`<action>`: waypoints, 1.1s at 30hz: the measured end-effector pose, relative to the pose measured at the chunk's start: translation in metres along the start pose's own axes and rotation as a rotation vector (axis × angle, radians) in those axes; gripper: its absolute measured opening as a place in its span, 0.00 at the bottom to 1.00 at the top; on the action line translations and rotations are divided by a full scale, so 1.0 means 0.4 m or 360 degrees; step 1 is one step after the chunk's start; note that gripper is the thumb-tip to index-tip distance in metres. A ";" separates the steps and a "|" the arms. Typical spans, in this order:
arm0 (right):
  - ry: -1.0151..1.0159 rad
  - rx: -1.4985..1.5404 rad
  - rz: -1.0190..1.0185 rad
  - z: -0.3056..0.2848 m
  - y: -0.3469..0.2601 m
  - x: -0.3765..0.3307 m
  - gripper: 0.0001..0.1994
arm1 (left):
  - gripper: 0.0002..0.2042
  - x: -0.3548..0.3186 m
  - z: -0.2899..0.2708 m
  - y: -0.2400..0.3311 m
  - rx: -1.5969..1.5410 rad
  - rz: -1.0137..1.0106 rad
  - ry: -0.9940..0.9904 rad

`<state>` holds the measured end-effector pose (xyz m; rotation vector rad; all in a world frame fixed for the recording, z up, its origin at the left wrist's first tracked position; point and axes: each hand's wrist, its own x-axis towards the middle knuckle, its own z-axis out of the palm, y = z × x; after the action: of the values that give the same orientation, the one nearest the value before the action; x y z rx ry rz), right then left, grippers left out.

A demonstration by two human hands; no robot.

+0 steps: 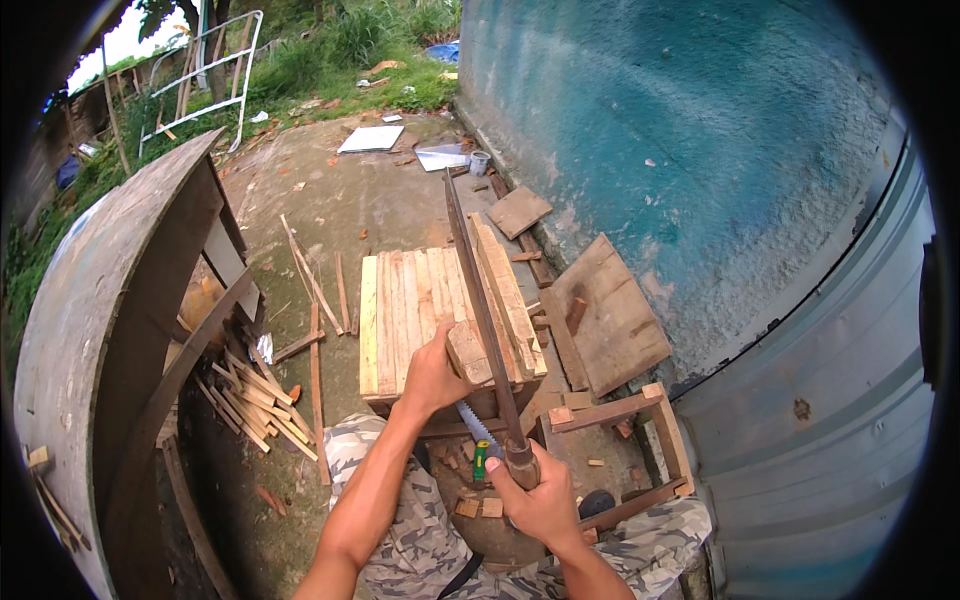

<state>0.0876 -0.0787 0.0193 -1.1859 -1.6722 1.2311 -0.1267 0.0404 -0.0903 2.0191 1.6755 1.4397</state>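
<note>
My right hand [543, 503] is closed round the wooden handle of a machete [478, 290]. Its long dark blade points away from me, over the right part of a low slatted wooden bench [398, 300]. My left hand [436, 372] grips a short wooden block [470, 352] at the bench's near edge, just left of the blade. Whether blade and block touch I cannot tell. Below the block, between my knees, is a handsaw [481, 458] with a green and yellow handle. Thick planks [503, 290] stand along the bench's right side.
A pile of thin wood strips [262, 400] lies at left beside a weathered wooden panel [95, 330]. At right are a wooden frame [600, 412], a square board [612, 320] and a blue wall [690, 150]. Small wood offcuts [480, 507] lie below my hands.
</note>
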 end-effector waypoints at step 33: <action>0.0103 -0.0180 -0.0122 0.043 -0.012 0.039 0.13 | 0.35 0.363 -0.284 0.526 0.1222 0.1393 -0.0318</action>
<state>0.0660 -0.0694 0.0198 -1.2046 -1.7420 1.0526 -0.0785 0.0334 0.1854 3.4709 1.4208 0.6595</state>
